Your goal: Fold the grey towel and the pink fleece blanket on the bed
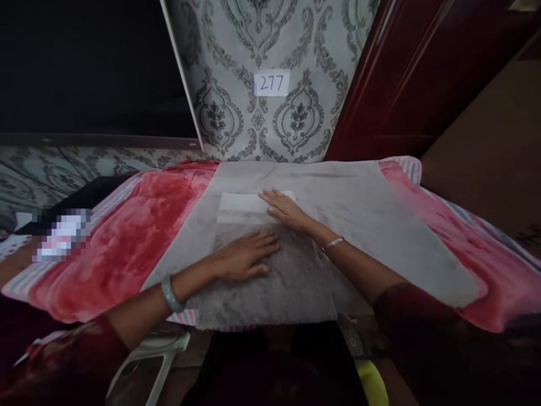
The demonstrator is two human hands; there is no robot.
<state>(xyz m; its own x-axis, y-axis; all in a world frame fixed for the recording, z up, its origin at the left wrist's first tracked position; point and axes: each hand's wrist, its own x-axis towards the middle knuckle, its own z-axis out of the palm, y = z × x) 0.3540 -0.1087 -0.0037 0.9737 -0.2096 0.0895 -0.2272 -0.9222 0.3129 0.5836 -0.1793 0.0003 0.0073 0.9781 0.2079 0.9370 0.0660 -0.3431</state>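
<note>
My right hand (287, 210) lies flat, fingers stretched toward the left, over the right part of a white folded strip (239, 207); whether it is paper or cloth I cannot tell. Nearer to me, my left hand (245, 256) rests palm down with its fingers apart on a dark grey plush cloth (270, 293). The white strip lies along the far edge of this cloth. Beneath them spreads a larger light grey cloth (359, 225). Neither hand grips anything.
A red and pink plush blanket (122, 242) with a striped border covers the table under the grey cloth. Behind stand a large dark screen (93, 67), a patterned wall with a paper marked 277 (271, 83), and a dark red cabinet (406, 73). A white chair (163, 366) is below.
</note>
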